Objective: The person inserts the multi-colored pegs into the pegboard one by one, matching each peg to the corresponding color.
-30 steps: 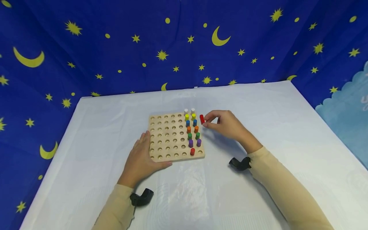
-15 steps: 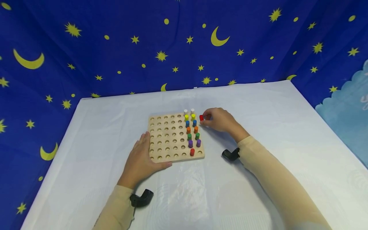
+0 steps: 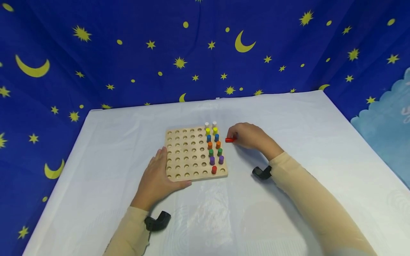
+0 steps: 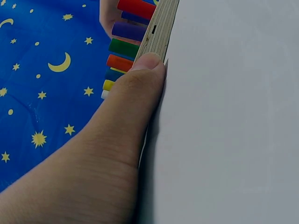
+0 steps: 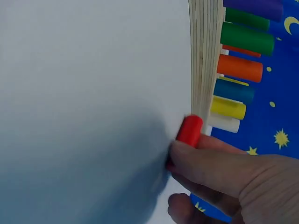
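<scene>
A square wooden pegboard (image 3: 185, 153) lies on the table, with two columns of coloured pegs standing along its right side. At its near left corner rests my left hand (image 3: 155, 174), fingers stretched along the left edge and thumb (image 4: 145, 65) against the front edge. Beyond the board's right edge, my right hand (image 3: 248, 136) pinches a red peg (image 5: 190, 130) between thumb and fingers. That peg lies sideways in the head view, apart from the board. Another red peg (image 3: 214, 170) stands in the front row; the hole (image 3: 222, 170) to its right has no peg.
White cloth (image 3: 205, 220) covers the table. Behind it hangs a blue curtain (image 3: 128, 53) with yellow moons and stars. Black wrist-worn devices (image 3: 157, 221) show beside both sleeves. The upright pegs include white, yellow, blue, orange, green and purple ones.
The red peg in my right hand has turned from roughly upright to lying sideways. The right hand first shifted left, then slightly back right. My left hand stays put.
</scene>
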A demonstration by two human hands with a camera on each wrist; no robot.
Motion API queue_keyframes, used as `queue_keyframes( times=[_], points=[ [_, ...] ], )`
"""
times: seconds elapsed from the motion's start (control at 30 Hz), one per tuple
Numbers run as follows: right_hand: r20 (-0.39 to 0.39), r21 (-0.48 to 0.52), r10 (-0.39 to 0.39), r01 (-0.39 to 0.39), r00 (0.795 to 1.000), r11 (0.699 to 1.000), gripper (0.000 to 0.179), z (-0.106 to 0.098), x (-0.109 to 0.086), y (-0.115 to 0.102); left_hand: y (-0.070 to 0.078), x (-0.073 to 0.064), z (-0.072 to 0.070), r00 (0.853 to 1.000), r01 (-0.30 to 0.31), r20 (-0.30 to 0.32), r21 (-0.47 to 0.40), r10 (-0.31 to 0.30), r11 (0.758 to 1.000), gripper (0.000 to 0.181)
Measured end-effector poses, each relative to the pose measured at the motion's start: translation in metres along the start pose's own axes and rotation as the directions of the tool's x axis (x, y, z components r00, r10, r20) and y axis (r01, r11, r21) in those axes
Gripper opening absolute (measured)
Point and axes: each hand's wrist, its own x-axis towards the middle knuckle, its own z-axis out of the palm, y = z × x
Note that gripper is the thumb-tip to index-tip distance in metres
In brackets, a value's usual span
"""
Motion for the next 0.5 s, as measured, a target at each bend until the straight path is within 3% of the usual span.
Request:
queue_keyframes(
  times=[0.27, 0.5],
  points=[
    [0.084, 0.026, -0.014, 0.012, 0.996, 1.0, 0.015, -0.002, -0.027, 0.012, -0.001, 0.001, 0.001, 1.0, 0.001, 0.001, 0.001, -0.001, 1.0, 0.149],
    [0.02, 0.027, -0.048, 0.048, 0.999, 0.999, 0.014, 0.005, -0.046, 0.017, -0.001, 0.001, 0.0, 1.0, 0.002, 0.001, 0.004, -0.002, 1.0, 0.149]
  ],
)
